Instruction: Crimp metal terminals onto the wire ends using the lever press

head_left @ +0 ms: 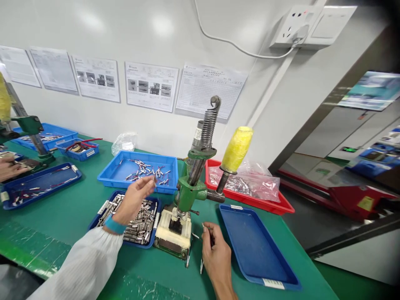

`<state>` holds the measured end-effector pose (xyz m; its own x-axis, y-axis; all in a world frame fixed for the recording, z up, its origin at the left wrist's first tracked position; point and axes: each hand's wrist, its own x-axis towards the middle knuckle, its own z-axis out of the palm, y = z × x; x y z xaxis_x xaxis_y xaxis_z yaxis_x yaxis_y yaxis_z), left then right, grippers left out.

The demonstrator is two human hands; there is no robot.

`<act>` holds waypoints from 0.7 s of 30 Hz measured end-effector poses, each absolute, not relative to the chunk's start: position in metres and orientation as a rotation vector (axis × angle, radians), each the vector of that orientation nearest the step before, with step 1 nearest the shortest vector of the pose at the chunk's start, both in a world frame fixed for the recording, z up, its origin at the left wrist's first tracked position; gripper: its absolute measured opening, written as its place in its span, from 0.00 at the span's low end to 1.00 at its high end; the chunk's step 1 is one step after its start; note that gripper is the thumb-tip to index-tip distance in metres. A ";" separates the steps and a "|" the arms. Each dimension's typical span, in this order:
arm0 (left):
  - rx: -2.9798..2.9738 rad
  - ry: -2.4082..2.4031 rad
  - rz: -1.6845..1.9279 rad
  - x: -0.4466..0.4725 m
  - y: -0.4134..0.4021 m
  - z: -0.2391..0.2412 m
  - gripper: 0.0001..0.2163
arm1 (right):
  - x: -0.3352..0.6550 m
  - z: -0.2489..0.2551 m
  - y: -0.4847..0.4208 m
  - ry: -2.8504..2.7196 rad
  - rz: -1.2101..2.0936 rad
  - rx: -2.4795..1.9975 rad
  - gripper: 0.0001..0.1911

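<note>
My left hand [134, 200] is raised above the dark blue tray [137, 245] of small metal cylinders [140, 225], near the front of a light blue tray [114, 171]. Thumb and fingers are pinched together; a thin, wire-like piece seems to hang from them, too small to name. Small wired parts [142, 166] with red and white leads lie in the light blue tray. To the right of the green hand press [187, 193], my right hand [217, 254] is curled closed around thin wired parts [201, 266], their pale ends sticking out. The press base [173, 231] stands between both hands.
The press's yellow-wrapped handle [237, 148] juts up on the right. Behind it is a red tray [286, 206] with plastic bags. A dark blue tray [259, 246] lies at right. Another person's hand [12, 168] works at a second press [29, 125] on the left.
</note>
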<state>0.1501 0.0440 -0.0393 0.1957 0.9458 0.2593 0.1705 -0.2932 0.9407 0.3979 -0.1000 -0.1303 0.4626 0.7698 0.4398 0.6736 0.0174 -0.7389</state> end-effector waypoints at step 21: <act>2.517 1.200 0.531 0.135 0.053 -0.075 0.11 | 0.355 -0.108 -0.116 -0.842 0.217 -1.626 0.25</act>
<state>0.1351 0.0527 -0.0745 0.5824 0.7883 0.1982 0.6767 -0.6053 0.4192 0.3551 -0.1162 -0.1076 0.7175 0.6248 0.3079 0.3982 -0.0054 -0.9173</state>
